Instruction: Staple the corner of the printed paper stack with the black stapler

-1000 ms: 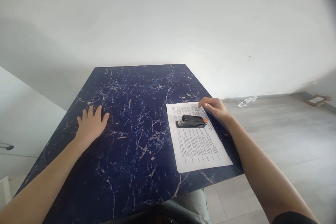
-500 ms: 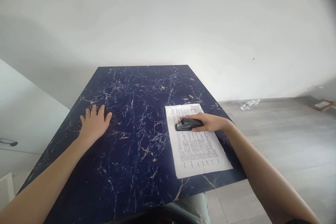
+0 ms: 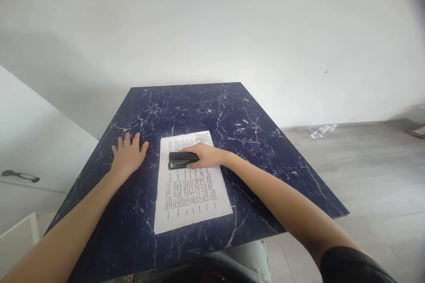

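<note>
A printed white sheet of paper lies near the middle of the dark blue marbled table. A black stapler sits on the sheet's upper part. My right hand is closed over the stapler's right end, pressing it on the paper. My left hand rests flat on the table with fingers spread, just left of the sheet's top corner, holding nothing.
A small metal bit lies on the table's far right part. A white wall rises behind the table. On the grey floor at right lie a plastic bottle and a cardboard piece. White furniture with a dark handle stands at left.
My right hand came down onto the stapler, closed on it, and slid it with the paper leftward toward my left hand. The left hand stayed flat on the table.
</note>
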The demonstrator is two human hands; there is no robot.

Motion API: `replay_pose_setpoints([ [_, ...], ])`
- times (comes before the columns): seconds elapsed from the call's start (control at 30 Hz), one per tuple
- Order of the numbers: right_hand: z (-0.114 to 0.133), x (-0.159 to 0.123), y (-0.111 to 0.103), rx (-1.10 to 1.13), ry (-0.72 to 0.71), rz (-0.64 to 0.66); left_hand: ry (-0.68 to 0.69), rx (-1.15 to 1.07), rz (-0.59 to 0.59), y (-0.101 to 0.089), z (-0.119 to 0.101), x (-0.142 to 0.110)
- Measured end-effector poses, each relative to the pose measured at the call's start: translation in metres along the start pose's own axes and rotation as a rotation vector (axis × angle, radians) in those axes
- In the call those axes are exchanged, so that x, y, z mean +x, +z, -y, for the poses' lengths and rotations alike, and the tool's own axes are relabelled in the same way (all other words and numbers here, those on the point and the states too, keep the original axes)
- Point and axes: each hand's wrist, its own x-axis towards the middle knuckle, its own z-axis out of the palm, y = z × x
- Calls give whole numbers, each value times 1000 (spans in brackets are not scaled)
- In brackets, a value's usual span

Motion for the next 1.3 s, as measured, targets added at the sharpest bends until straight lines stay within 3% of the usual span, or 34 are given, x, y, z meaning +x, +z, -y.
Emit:
replay_pose_setpoints([
  [0.07,0,-3,-4,57,-41,15,-1,-3,1,0,0,0],
  [0.13,-7,-11,-17,122,-50,-58,-2,-5,-2,1,1,1],
  [0.2,-24,-26,-37,56,38,-294,0,-7,-7,1,1,1],
  [0.3,-66,-61,-72,-375,345,-796,-1,-11,3,2,2,2],
  [0.33,-82,-74,-82,-510,448,-918,-5,-11,8,1,1,2],
  [0.37,-97,-87,-91,-592,523,-960,-8,-10,11,1,1,1],
  [0.47,-130,-114,-106,-635,642,-966,-10,-13,9,-1,-1,-1],
  [0.53,-138,-119,-108,-617,657,-954,-6,-22,12,-3,-2,-3],
  [0.67,-132,-105,-97,-593,620,-921,-15,-46,24,-5,-3,-4],
  [0.77,-118,-82,-79,-565,544,-858,9,-124,-34,-10,-7,-9],
  [0.83,-107,-64,-66,-552,456,-801,171,-255,-86,-15,-13,-14],
  [0.9,-96,-47,-53,-548,338,-774,447,-408,-84,-19,-19,-20],
  [0.97,-87,-35,-43,-534,246,-778,682,-488,-13,-22,-23,-25],
  [1.03,-80,-27,-36,-504,219,-778,791,-478,103,-23,-22,-27],
  [1.13,-73,-19,-28,-431,226,-742,878,-402,283,-23,-15,-24],
  [1.3,-65,13,-24,-303,218,-690,891,-303,412,-33,-3,-17],
])
